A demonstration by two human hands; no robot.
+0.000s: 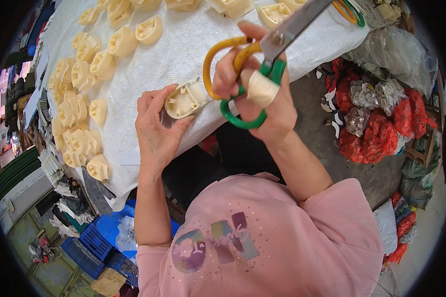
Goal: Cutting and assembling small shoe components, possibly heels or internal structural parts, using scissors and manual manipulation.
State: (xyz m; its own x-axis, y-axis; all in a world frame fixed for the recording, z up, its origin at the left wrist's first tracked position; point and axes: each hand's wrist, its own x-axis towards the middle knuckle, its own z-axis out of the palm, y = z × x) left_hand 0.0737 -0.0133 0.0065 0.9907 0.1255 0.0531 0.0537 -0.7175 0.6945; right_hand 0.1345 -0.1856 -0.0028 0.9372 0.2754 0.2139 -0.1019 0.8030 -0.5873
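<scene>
My left hand (155, 126) grips a hollow cream plastic part (187, 101) between thumb and fingers at the table's near edge. Small posts stand up inside its rounded shell. To the right of it, my right hand (275, 111) is closed on a pair of scissors (292, 27) with one yellow and one green handle loop. The blades point up and to the right, away from the plastic part, and look closed together. A pale wrapping (261, 89) sits at the green handle, by my fingers; whether it is round a finger or the handle I cannot tell.
A white woven sheet (173, 49) covers the table. Several similar cream parts (86, 69) lie along its left and far sides. At the upper right lies another yellow and green handle (354, 11). Red plastic bags (376, 136) lie on the right; blue crates (91, 242) stand lower left.
</scene>
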